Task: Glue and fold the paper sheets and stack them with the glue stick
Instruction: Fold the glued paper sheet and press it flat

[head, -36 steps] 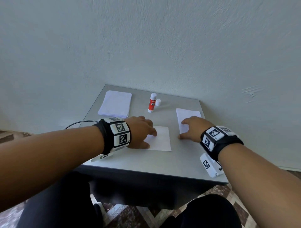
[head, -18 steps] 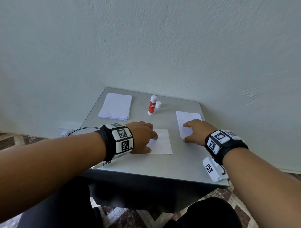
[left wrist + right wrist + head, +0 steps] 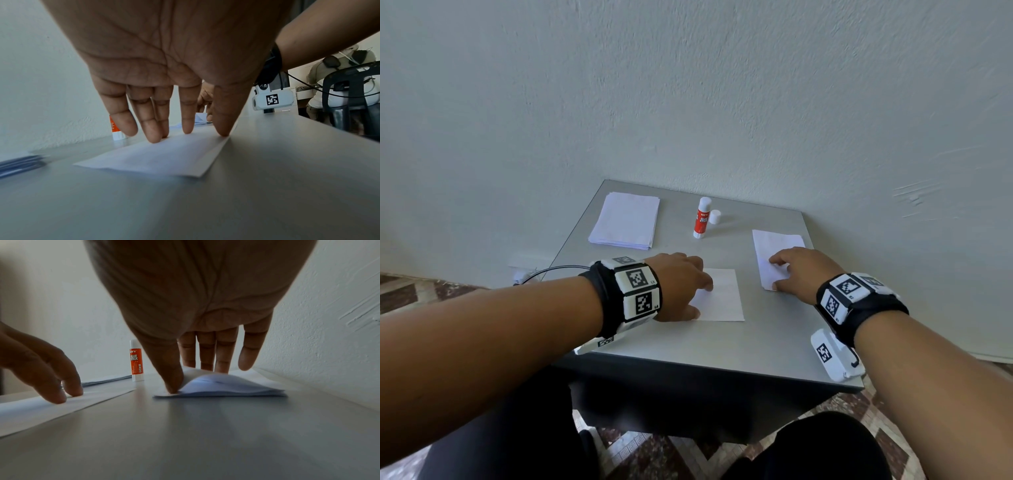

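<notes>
On the grey table (image 3: pixel 774 342) my left hand (image 3: pixel 683 284) lies on a white folded sheet (image 3: pixel 722 298). Its straight fingers (image 3: pixel 153 133) and thumb press that sheet (image 3: pixel 164 157) flat. My right hand (image 3: pixel 794 272) rests on a second folded paper (image 3: pixel 770 246) near the table's right edge. There the thumb (image 3: pixel 171 382) pins the paper's near corner, the fingers lie on top, and the folded paper (image 3: pixel 226 386) bulges up. The uncapped red and white glue stick (image 3: pixel 701 222) stands upright at the back, beside its white cap (image 3: pixel 715 217).
A stack of plain white sheets (image 3: pixel 625 221) lies at the table's back left corner. A pale wall (image 3: pixel 688 102) rises straight behind the table. A black cable (image 3: pixel 551 272) hangs off the left edge. A seated person and a dark chair (image 3: pixel 349 97) are off to the right.
The head view has shifted a little. Both hands stay pressed on their sheets, and the glue stick and paper stack have not moved.
</notes>
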